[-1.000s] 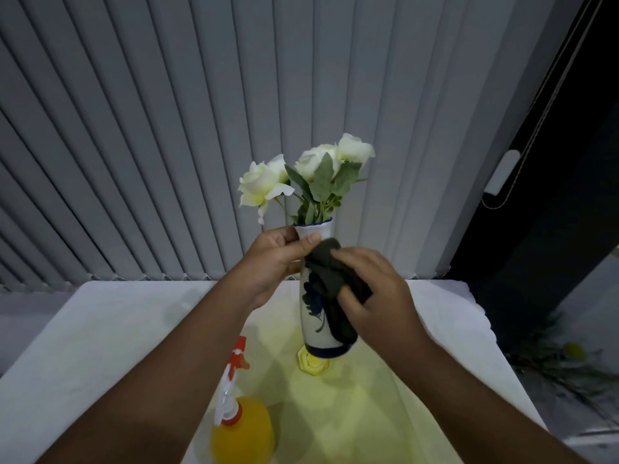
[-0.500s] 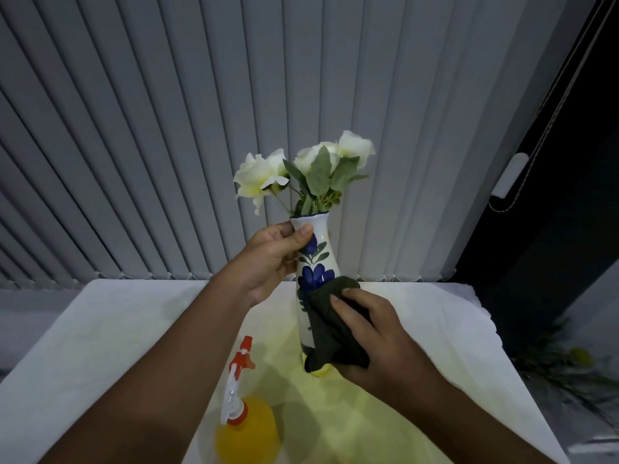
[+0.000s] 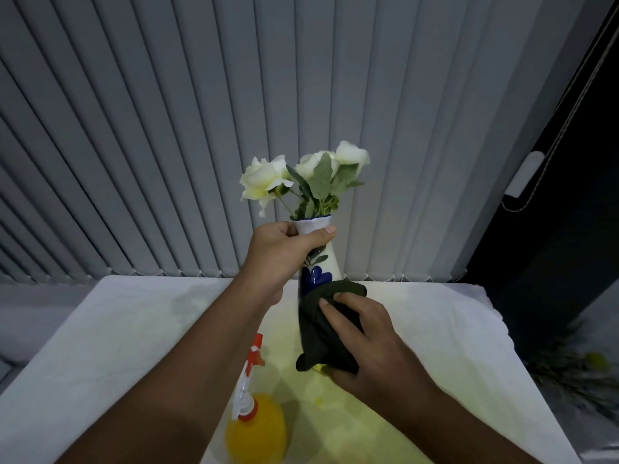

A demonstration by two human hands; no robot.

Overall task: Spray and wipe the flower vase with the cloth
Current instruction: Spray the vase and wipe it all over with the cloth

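My left hand [image 3: 279, 254] gripping neck of white blue-flowered ceramic vase [image 3: 320, 262]; my right hand [image 3: 363, 343] pressing dark cloth [image 3: 321, 333] around its base, near table [image 3: 117, 329] far edge.

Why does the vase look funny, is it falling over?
The vase tilts only because the left hand grips its neck while the right hand presses the dark cloth on it. Nothing looks spilled or broken.

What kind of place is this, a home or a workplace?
Probably a room in a home, though an office cannot be ruled out. Grey vertical blinds hang behind a table covered with white cloth, and a painted vase holds white roses. A dark window or door is at the right.
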